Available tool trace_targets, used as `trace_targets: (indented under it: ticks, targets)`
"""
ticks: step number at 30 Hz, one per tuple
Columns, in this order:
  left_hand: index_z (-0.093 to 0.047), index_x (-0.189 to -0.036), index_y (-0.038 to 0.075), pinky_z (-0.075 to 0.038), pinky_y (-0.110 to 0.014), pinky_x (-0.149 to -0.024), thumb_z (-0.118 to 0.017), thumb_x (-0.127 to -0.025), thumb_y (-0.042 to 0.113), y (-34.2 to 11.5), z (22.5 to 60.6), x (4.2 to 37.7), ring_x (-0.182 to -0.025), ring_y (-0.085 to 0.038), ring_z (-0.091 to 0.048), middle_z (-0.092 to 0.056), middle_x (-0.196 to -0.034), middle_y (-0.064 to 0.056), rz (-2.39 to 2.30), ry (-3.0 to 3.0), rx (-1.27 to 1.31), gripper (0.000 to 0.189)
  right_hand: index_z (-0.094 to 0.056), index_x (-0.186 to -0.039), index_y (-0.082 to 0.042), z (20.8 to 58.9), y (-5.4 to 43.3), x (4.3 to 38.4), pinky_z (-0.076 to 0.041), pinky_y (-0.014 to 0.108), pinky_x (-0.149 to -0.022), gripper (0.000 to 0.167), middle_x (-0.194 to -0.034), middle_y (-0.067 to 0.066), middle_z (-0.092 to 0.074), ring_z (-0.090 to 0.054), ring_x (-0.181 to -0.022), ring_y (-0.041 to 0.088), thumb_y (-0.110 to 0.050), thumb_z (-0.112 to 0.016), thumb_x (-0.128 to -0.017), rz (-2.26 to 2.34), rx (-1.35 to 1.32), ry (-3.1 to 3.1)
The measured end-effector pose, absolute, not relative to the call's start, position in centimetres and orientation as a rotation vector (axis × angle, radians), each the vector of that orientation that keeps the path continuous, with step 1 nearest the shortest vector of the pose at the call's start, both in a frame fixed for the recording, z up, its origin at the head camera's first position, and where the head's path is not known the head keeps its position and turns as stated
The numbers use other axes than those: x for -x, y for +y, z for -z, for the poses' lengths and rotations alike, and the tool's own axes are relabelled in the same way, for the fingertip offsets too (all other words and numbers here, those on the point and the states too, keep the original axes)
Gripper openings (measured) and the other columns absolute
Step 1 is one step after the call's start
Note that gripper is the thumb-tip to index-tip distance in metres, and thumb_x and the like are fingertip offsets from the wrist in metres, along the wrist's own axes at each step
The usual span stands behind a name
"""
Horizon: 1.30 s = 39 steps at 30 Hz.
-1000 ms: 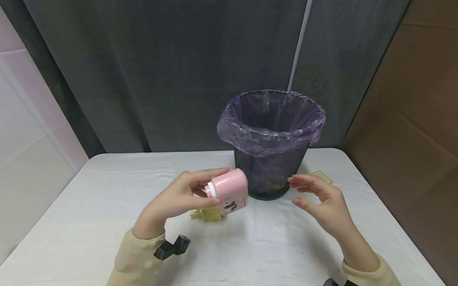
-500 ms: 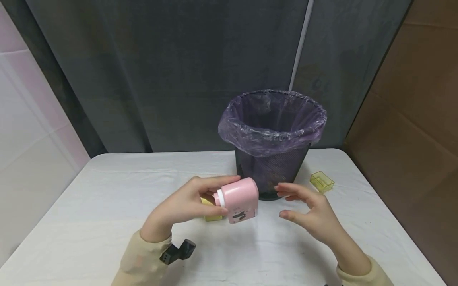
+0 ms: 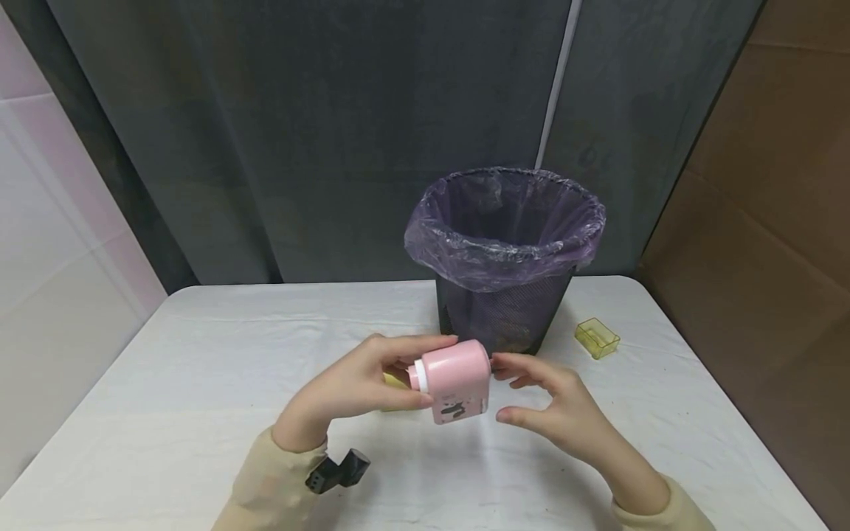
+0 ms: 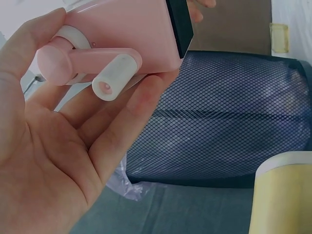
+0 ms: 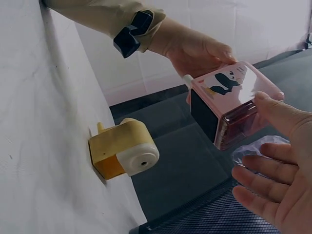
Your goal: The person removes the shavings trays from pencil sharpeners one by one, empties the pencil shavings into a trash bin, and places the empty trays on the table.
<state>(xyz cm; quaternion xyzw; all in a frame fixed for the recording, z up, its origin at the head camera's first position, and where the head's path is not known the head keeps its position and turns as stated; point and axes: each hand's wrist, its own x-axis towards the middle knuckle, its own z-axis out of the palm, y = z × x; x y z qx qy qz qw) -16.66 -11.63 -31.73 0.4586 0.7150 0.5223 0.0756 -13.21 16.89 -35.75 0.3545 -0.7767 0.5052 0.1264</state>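
Note:
My left hand (image 3: 352,383) grips a pink crank pencil sharpener (image 3: 458,377) by its crank end, thumb on one side and fingers on the other. It is held tilted above the table. The left wrist view shows its pink crank with a white knob (image 4: 114,77). A panda print and a see-through shavings drawer (image 5: 242,124) face the right wrist camera. My right hand (image 3: 561,405) is beside the sharpener's far end, fingers relaxed and apart; its thumb overlaps the drawer corner in the right wrist view. Partly behind my left hand, a yellow pencil sharpener (image 5: 122,146) stands on the table.
A black mesh waste bin (image 3: 505,317) with a purple plastic liner (image 3: 494,267) stands behind the hands. Right of it lies a see-through yellow drawer (image 3: 597,338). A dark curtain hangs behind the white-covered table (image 3: 199,413), and a brown panel (image 3: 764,192) borders the right side.
My left hand has carried the pink pencil sharpener right and slightly toward me. My right hand has moved left, away from the yellow drawer, up to the sharpener's end.

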Motion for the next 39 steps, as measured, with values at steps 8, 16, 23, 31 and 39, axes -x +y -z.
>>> trace_targets:
  ticks: [8,16,23,31,39]
  targets:
    - [-0.053,-0.136,0.007,-0.055,-0.037,-0.074,-0.075,-0.081,0.005,-11.1,32.1,16.8,-0.090,-0.019,-0.066,-0.064,-0.121,-0.003,-1.544,2.126,-1.360,0.060,-0.059,-0.126,-0.002,36.6,16.4,13.4,-0.052,0.034,-0.079,0.059,-0.109,0.005,-0.067,-0.062,-0.097,0.018,-0.007,-0.083,-0.072,-1.460,-1.025,-2.303]
    - [-0.052,-0.137,0.005,-0.054,-0.036,-0.074,-0.074,-0.083,0.007,-10.8,32.4,17.0,-0.090,-0.018,-0.065,-0.065,-0.118,-0.006,-1.520,2.110,-1.375,0.059,-0.059,-0.124,-0.003,37.2,16.2,13.8,-0.052,0.035,-0.080,0.055,-0.107,0.003,-0.067,-0.063,-0.095,0.016,-0.010,-0.082,-0.075,-1.525,-1.002,-2.357]
    - [-0.052,-0.137,0.005,-0.054,-0.035,-0.072,-0.074,-0.082,0.007,-10.7,32.6,17.4,-0.087,-0.017,-0.065,-0.065,-0.119,-0.005,-1.500,2.120,-1.414,0.059,-0.060,-0.123,-0.002,37.2,16.3,14.2,-0.052,0.036,-0.081,0.052,-0.113,0.005,-0.066,-0.063,-0.093,0.017,-0.010,-0.081,-0.076,-1.570,-1.019,-2.374]
    - [-0.049,-0.139,0.005,-0.053,-0.035,-0.070,-0.072,-0.082,0.006,-10.4,31.8,18.0,-0.085,-0.018,-0.063,-0.063,-0.121,-0.005,-1.516,2.127,-1.401,0.061,-0.062,-0.121,-0.003,35.9,16.5,14.7,-0.051,0.036,-0.084,0.049,-0.111,0.002,-0.066,-0.064,-0.093,0.017,-0.011,-0.081,-0.076,-1.565,-0.996,-2.410]
    - [-0.047,-0.140,0.006,-0.050,-0.038,-0.080,-0.071,-0.082,0.004,-9.7,30.8,18.5,-0.093,-0.022,-0.063,-0.061,-0.121,-0.006,-1.651,2.155,-1.345,0.063,-0.062,-0.118,0.000,33.9,16.4,15.4,-0.051,0.036,-0.084,0.050,-0.108,0.004,-0.066,-0.064,-0.093,0.019,-0.003,-0.082,-0.073,-1.564,-0.928,-2.342]
